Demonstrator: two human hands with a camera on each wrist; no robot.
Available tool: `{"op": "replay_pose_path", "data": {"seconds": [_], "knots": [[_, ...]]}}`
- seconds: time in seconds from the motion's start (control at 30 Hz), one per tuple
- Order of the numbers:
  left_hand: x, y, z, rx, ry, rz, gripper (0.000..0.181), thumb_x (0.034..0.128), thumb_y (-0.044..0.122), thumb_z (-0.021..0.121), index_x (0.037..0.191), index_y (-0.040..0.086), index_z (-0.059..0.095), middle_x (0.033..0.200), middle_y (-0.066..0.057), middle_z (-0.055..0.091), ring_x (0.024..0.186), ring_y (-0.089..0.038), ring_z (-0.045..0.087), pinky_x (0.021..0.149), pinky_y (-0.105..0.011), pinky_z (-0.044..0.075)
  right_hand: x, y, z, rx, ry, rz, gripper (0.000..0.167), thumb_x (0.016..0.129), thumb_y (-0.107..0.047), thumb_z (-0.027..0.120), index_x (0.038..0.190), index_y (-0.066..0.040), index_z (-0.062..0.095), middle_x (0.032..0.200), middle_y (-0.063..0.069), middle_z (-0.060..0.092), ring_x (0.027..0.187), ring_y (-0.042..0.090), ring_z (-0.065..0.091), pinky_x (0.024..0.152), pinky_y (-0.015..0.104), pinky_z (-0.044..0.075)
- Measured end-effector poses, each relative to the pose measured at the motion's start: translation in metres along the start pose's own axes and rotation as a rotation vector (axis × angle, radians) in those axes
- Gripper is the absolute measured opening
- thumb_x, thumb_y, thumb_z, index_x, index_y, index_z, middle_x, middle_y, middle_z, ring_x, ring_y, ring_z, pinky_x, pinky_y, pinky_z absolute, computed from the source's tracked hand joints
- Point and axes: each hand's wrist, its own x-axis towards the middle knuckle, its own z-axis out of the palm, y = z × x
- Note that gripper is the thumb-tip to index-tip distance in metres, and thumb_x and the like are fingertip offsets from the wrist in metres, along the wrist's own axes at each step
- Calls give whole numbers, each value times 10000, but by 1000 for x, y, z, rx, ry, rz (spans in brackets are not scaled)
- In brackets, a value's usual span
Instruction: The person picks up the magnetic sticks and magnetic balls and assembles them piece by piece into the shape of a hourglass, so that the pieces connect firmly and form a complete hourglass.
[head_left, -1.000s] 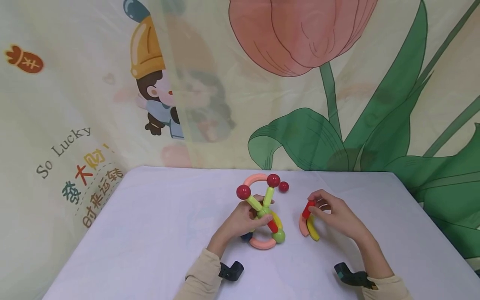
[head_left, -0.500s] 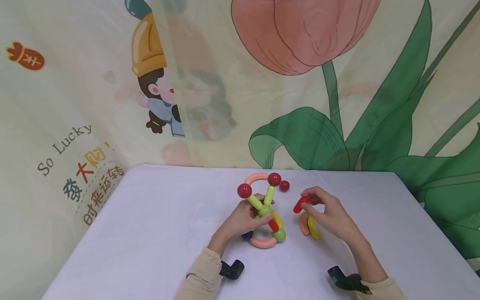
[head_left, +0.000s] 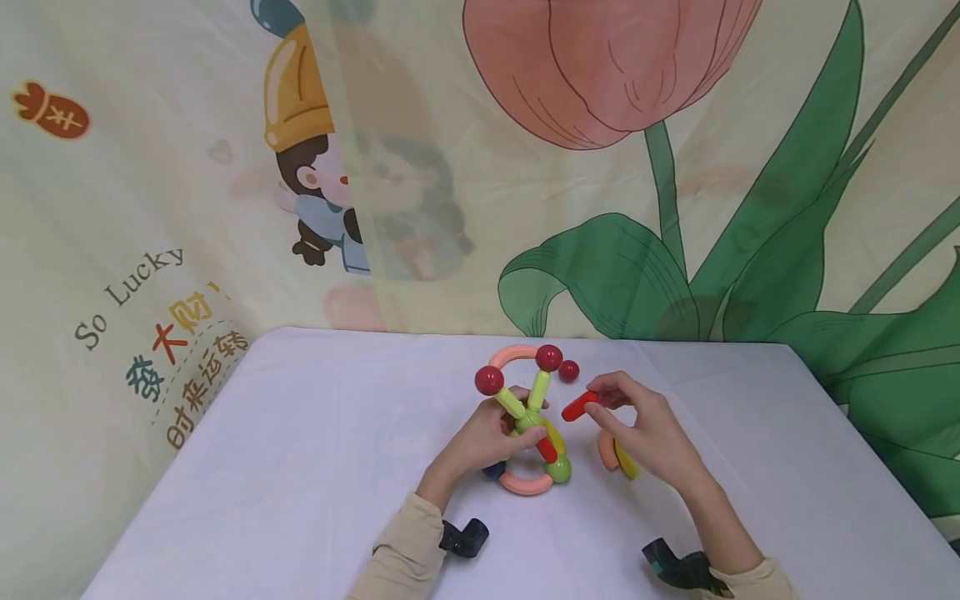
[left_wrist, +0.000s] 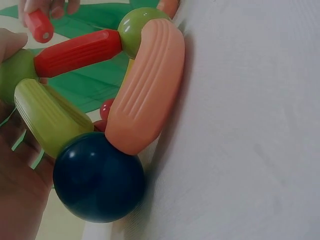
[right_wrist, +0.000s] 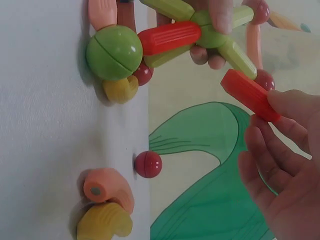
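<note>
My left hand (head_left: 480,439) grips the middle of a standing ball-and-rod construction toy, near its upper green ball (head_left: 529,422). Two light-green rods rise from there to red balls (head_left: 489,381), which a curved pink piece (head_left: 514,353) joins at the top. Lower down, a dark blue ball (left_wrist: 99,177) and a second green ball (right_wrist: 115,52) are linked by another pink curve. Between thumb and fingers, my right hand (head_left: 643,427) pinches a loose short red rod (head_left: 579,407), held in the air just right of the toy and apart from it.
A loose red ball (head_left: 569,371) lies behind the toy on the white-covered table (head_left: 300,467). To the right, one curved pink piece (head_left: 608,450) and one curved yellow piece (head_left: 626,461) lie side by side. A printed curtain (head_left: 420,167) hangs behind the table.
My right hand has lifted the red rod from beside the curved pieces and carried it left toward the toy, tilting it flatter. The left hand and the toy have stayed nearly still.
</note>
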Motion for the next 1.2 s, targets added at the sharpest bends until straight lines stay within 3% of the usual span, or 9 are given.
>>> {"op": "replay_pose_path", "data": {"seconds": [0.07, 0.23, 0.5, 0.63, 0.93, 1.03, 1.2], "knots": [[0, 0, 0, 0, 0, -1, 314, 855, 222, 680, 1144, 153, 579, 1132, -92, 627, 880, -111, 595, 767, -218, 509, 0, -2, 2, 3, 14, -6, 322, 837, -203, 717, 1125, -153, 582, 999, -27, 647, 900, 125, 579, 756, 298, 517], [1, 0, 0, 10, 4, -12, 273, 855, 243, 683, 1107, 189, 593, 1069, -19, 621, 860, -104, 595, 751, -225, 519, -1, -6, 5, 23, 41, -31, 317, 836, -213, 719, 1118, -159, 585, 989, -40, 647, 882, 104, 581, 739, 248, 525], [1, 1, 0, 39, 7, -3, 315, 852, 251, 680, 1099, 84, 579, 970, 6, 601, 811, -94, 568, 711, -214, 496, -2, -18, 8, 66, 63, -67, 328, 824, -188, 731, 1119, -157, 593, 1006, -59, 644, 872, 75, 583, 744, 246, 530], [1, 1, 0, 51, 14, -13, 266, 847, 284, 682, 1055, 153, 581, 916, 31, 583, 781, -95, 558, 683, -225, 492, -2, -23, 12, 89, 75, -92, 339, 818, -166, 736, 1127, -149, 597, 1011, -64, 645, 874, 69, 575, 733, 225, 525], [2, -2, 1, 45, 3, 8, 225, 856, 237, 675, 1039, 161, 569, 944, 4, 587, 813, -94, 572, 709, -210, 499, 1, -31, 24, 1, 104, -241, 361, 779, -127, 767, 1098, -123, 598, 988, -37, 635, 856, 66, 577, 726, 220, 529], [1, -1, 1, 59, 2, 15, 223, 860, 222, 667, 1051, 156, 572, 937, 0, 596, 803, -92, 570, 705, -203, 495, 1, -33, 26, -18, 102, -245, 353, 779, -140, 769, 1089, -130, 602, 975, -48, 626, 846, 55, 574, 721, 220, 527], [1, 0, 1, 62, 4, 15, 234, 861, 227, 663, 1070, 170, 574, 945, 9, 599, 803, -86, 572, 710, -210, 502, 0, -36, 28, 51, 81, -220, 355, 779, -99, 763, 1089, -142, 596, 995, -76, 605, 855, 30, 595, 756, 213, 535]]}}
